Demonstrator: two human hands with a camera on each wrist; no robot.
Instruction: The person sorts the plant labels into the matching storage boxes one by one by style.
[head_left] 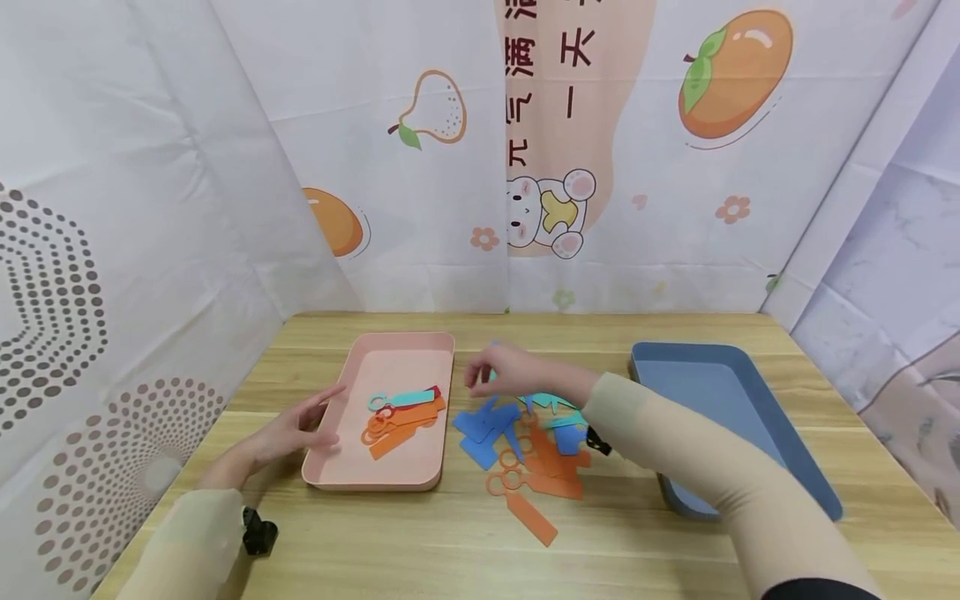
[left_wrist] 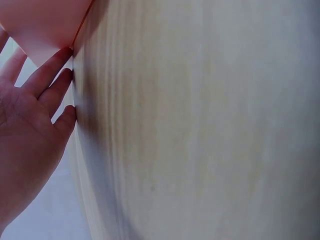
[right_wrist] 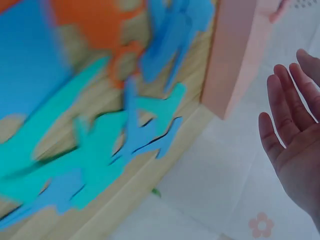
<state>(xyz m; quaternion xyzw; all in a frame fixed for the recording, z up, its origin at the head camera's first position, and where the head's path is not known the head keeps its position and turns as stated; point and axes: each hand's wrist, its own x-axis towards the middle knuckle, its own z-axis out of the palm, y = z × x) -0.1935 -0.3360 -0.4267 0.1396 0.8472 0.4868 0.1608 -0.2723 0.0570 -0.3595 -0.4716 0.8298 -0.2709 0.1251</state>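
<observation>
My left hand (head_left: 296,429) is at the left side of a pink tray (head_left: 401,358), fingers spread and fairly straight, thumb over the rim. In the left wrist view, its fingertips (left_wrist: 65,75) rest by the table next to the tray. Inside the tray lie flat orange pieces (head_left: 397,437) with ring ends, a teal piece (head_left: 412,398) and a partly covered red one. My right hand (head_left: 504,371) hovers over the far side of a loose pile, near the tray's right wall. Its fingers bend loosely, and the right wrist view shows nothing in them.
The pile on the wooden table (head_left: 360,542) has blue pieces (head_left: 487,425), orange pieces (head_left: 551,471) and teal pieces (right_wrist: 95,145), overlapping. A blue-grey tray (head_left: 697,375) stands at the right, partly behind my right forearm. A printed curtain (head_left: 450,200) hangs behind the table.
</observation>
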